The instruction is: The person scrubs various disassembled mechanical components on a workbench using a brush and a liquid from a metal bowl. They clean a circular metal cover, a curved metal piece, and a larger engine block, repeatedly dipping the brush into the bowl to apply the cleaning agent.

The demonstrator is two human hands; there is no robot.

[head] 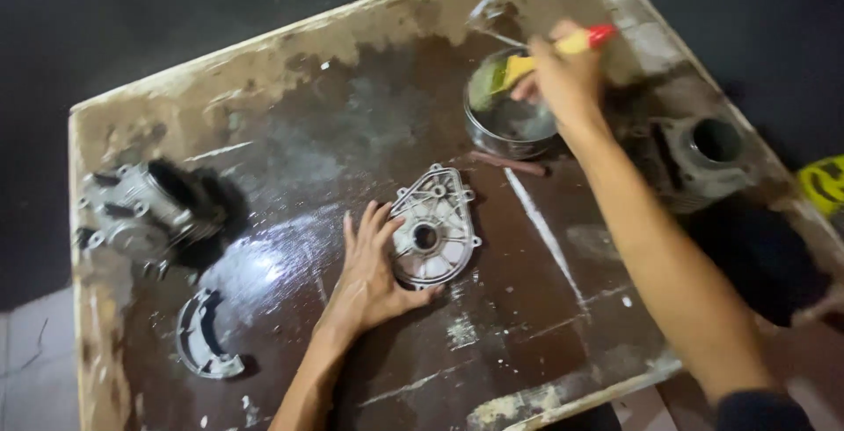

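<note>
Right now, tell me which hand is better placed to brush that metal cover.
Right hand: it already grips the brush at the bowl. Left hand lies flat beside the cover, steadying it.

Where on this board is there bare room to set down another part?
Bare board lies right of the left hand, toward the near edge, and between the engine housing and metal bowl. It is crowded around the finned cover, and around the right hand and cylinder.

My stained board point(352, 132): cover point(433, 227) mid-board, bowl point(510, 123) beyond it, cylinders point(141, 211) point(703, 159) either side, curved shoe point(200, 339) nearer-left.
</note>
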